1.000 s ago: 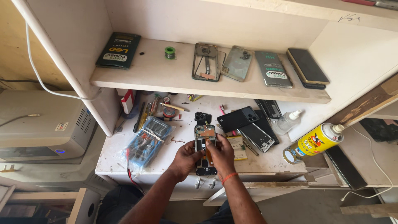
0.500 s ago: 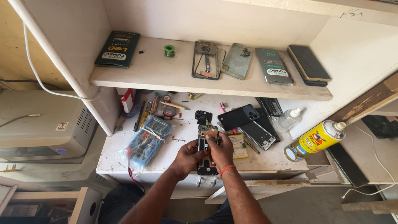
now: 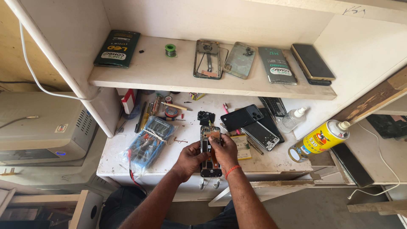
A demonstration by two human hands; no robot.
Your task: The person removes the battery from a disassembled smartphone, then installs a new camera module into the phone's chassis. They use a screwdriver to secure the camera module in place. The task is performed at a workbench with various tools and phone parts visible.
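Observation:
An opened phone (image 3: 210, 135) with its back cover off lies lengthwise near the front edge of the white worktop (image 3: 178, 157). My left hand (image 3: 189, 159) grips its left side, fingers curled against the frame. My right hand (image 3: 224, 152), a red band on its wrist, rests on the phone's right side with the fingertips pressed on the exposed inner parts. Whether a small tool sits between the fingers is hidden. A small black camera cover (image 3: 206, 116) lies just beyond the phone.
A multimeter in a plastic bag (image 3: 148, 142) lies left of the hands. To the right lie a black phone back (image 3: 241, 117), a phone frame (image 3: 263, 135), a clear bottle (image 3: 292, 119) and a yellow spray can (image 3: 319, 139). Screwdrivers (image 3: 144, 114) stand behind. The shelf (image 3: 169, 74) holds phone parts.
My hands have shifted slightly on the phone, the right fingers now lower on its inner parts. The view has moved a little.

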